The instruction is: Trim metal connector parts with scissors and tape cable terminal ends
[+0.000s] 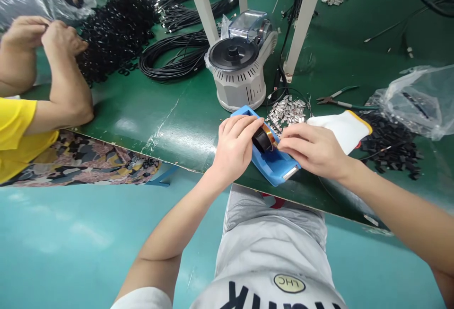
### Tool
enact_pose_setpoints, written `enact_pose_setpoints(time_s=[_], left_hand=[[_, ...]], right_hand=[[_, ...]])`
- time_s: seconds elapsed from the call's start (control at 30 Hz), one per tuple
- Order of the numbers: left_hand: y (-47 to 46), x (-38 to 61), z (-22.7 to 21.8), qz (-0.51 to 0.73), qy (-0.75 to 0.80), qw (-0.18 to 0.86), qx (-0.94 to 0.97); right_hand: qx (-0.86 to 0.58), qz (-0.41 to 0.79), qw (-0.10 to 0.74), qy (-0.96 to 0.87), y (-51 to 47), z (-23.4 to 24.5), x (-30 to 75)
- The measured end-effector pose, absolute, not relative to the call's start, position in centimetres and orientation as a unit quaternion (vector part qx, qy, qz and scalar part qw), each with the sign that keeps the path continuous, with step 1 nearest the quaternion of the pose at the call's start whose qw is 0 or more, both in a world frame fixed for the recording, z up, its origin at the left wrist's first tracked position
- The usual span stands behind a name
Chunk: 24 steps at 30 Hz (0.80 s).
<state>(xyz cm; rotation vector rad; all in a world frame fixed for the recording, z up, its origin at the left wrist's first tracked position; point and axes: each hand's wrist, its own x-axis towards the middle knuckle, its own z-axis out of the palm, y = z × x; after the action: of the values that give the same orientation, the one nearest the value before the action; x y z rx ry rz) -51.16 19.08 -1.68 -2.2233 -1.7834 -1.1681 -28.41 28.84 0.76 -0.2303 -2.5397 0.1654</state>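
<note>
A blue tape dispenser (267, 169) rests tilted at the table's front edge, its metal cutting edge towards me. A roll of amber tape (271, 137) on a black core sits in it. My left hand (233, 147) is closed over the dispenser's left side, fingers reaching across to the roll. On the other side, my right hand (314, 147) pinches at the rim of the amber tape; its fingertips partly hide the contact. Just beyond lies a heap of small metal connectors (289, 110). A white glove (342, 131) lies behind my right hand.
A grey round machine (241, 79) stands beyond the dispenser, between white posts (307, 20). Pliers (338, 98), black plastic pieces (390, 145) and a clear bag (425, 98) lie right. Coiled black cables (173, 58) and a black heap (118, 34) lie left, near a co-worker's hands (62, 37).
</note>
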Motion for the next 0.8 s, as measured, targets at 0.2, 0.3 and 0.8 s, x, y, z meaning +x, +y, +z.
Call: enact_pose_setpoints(time_s=[0.2,0.3,0.8], left_hand=[[18.1,-49.9,-1.4,-0.389,-0.52,0.059,-0.758],[17.4,-49.0,-1.4,-0.395,-0.492,0.055,-0.773],[15.2,-45.4,-2.7,-0.414,-0.415,0.044,-0.809]], right_hand=[[-0.096,0.061,0.242,-0.964,26.1,1.4,-25.3],[-0.106,0.032,0.239,-0.965,25.0,1.1,-23.7],[-0.08,-0.023,0.276,-0.958,23.3,-2.1,-20.5]])
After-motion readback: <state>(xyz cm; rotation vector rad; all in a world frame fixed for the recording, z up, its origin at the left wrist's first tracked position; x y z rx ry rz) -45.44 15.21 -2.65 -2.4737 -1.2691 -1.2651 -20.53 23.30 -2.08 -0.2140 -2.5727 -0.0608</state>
